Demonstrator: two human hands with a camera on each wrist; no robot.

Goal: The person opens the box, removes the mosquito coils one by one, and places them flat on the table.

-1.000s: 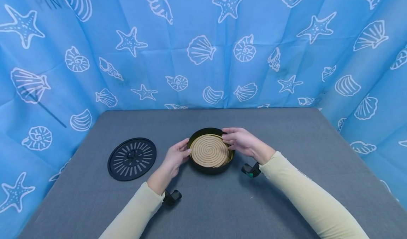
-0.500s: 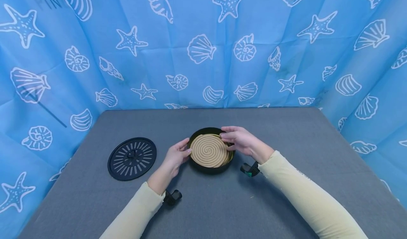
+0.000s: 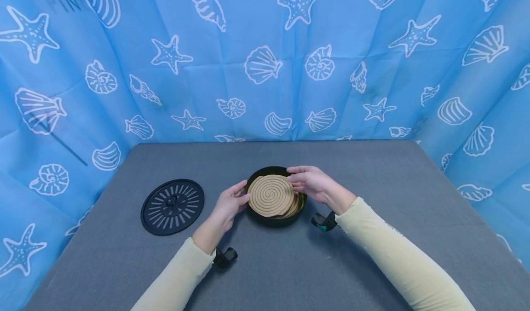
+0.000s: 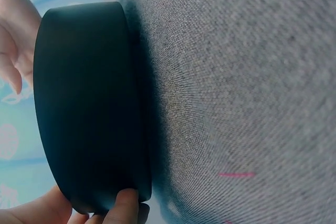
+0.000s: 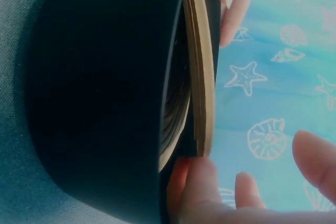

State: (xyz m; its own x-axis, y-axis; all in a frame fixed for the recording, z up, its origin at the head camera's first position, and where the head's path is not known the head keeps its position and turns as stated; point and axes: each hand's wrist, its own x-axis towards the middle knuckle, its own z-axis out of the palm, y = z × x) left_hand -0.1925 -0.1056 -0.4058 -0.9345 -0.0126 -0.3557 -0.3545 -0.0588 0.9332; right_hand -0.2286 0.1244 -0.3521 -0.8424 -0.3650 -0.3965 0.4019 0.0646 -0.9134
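Note:
A tan spiral mosquito coil (image 3: 271,195) lies in a black round holder (image 3: 275,221), over more coils that show at its right edge. My left hand (image 3: 225,208) holds the holder at its left side. Its thumb is at the rim, and its fingers (image 4: 125,208) lie against the outer wall in the left wrist view. Above the holder's right side is my right hand (image 3: 316,184). In the right wrist view its fingertips (image 5: 202,174) touch the upper coil's edge (image 5: 206,77), while the thumb stands apart.
A black slotted lid (image 3: 172,207) with a central knob lies on the grey cloth-covered table (image 3: 273,269), left of the holder. A blue curtain (image 3: 232,81) with white shells and starfish hangs behind and at both sides.
The upper coil has slid slightly left within the holder, showing more of the coils under it. My right hand has shifted a little left with it; my left hand has stayed.

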